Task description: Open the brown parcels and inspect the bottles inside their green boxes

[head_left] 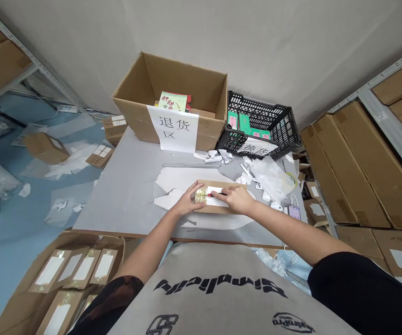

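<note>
A small flat cardboard parcel (218, 186) with a white label and shiny tape lies on the grey table (127, 186) in front of me. My left hand (189, 199) lies flat on its left end, fingers stretched over the tape. My right hand (235, 199) is closed round a small red-and-black tool (218, 193), its tip on the white label. I cannot make out whether it is a pen or a cutter.
A big open carton (173, 100) with a paper sign stands at the table's back, a black plastic crate (260, 125) beside it. Crumpled white wrapping (267, 174) lies to the right. Similar taped parcels (71, 270) fill a box at lower left. Shelves with cartons flank both sides.
</note>
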